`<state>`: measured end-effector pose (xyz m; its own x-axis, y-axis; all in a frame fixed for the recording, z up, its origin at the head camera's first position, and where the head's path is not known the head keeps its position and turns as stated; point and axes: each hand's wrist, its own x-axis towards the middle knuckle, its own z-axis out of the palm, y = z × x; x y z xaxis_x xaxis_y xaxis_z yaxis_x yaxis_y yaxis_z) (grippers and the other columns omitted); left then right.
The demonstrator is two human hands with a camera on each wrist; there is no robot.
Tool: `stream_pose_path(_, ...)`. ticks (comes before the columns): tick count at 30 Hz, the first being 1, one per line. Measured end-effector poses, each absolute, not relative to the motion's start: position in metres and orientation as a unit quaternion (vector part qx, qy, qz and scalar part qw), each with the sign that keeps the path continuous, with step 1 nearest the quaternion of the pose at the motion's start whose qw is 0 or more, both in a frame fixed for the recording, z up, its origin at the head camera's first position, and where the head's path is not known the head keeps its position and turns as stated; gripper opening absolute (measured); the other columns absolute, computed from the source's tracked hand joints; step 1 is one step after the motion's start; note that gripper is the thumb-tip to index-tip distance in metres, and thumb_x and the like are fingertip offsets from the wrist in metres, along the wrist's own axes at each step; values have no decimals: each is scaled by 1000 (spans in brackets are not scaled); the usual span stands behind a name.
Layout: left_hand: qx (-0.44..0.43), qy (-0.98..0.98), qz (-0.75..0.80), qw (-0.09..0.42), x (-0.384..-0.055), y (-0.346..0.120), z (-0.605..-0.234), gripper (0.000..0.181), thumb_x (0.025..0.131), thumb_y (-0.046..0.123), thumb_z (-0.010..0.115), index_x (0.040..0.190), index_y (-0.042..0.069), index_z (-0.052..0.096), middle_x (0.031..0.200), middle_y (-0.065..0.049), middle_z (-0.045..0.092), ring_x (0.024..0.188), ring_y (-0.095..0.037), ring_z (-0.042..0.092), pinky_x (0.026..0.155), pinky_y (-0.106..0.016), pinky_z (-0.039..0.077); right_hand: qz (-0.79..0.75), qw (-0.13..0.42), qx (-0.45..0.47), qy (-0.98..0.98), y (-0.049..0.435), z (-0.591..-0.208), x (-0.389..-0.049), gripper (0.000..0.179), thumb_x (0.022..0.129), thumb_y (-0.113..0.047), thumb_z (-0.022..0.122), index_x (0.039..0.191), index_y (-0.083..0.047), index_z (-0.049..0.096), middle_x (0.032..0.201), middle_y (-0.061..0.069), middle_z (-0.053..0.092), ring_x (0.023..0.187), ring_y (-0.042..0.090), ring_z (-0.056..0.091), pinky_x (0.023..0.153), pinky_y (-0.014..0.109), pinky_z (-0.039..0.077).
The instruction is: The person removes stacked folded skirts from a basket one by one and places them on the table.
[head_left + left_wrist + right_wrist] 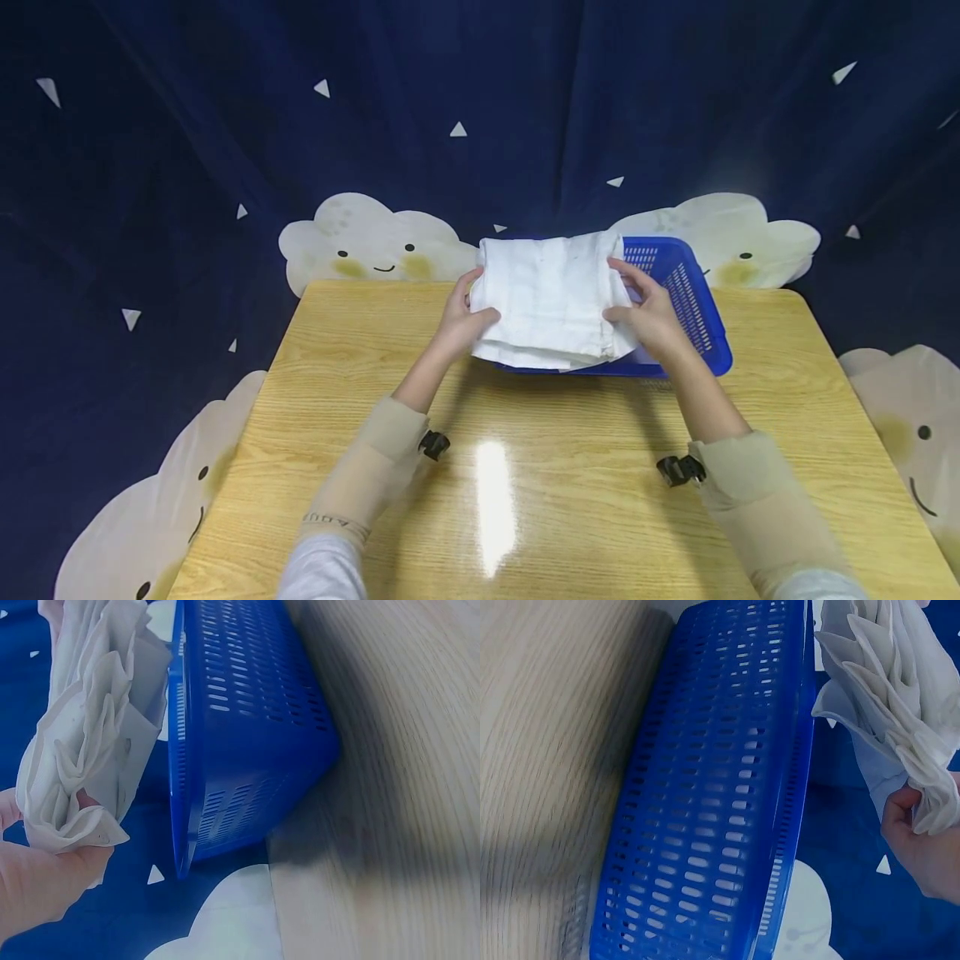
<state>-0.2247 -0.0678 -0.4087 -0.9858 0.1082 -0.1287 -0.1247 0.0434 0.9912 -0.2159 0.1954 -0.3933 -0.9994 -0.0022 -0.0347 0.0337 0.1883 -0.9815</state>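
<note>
A folded white cloth [551, 292] with several layers is held up between both hands, over the blue slotted plastic basket [722, 354]. My left hand [459, 323] grips its left edge, thumb on the near face. The opposite edge is pinched by my right hand [651, 318], thumb in front and fingers behind. In the left wrist view, the cloth's folds [82, 750] bunch above the left thumb and stand clear of the basket's rim [180, 750]. The right wrist view shows loose layered edges [885, 690] fanning out over the right hand [922, 840]. The cloth hides much of the basket's inside.
The basket stands at the far edge of a wooden table [555, 483]. Something pale shows through its slots in the right wrist view. Behind hangs a dark blue curtain [420, 83] with white triangles and smiling clouds. Each forearm bears a small black wrist mount [433, 445].
</note>
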Motion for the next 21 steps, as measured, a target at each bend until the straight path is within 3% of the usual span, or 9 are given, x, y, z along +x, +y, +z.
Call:
stream_pose_path(13,-3,710,700,84,-213,-86,-408,81,73,-10,57,142,20,28,109,-22,54,82,-26,58,64,-32,54,-656,14,13,754,178,-397,-207,77,70,19,56,138,-15,42,107,1,48,94,14,51,73,17,49)
stream_pose_path(21,4,705,704,85,-206,-97,-404,79,74,-10,55,142,19,27,115,-22,52,91,-28,57,70,-33,53,-661,17,10,751,169,-395,-198,77,71,18,56,138,-16,41,107,3,48,90,13,54,71,19,50)
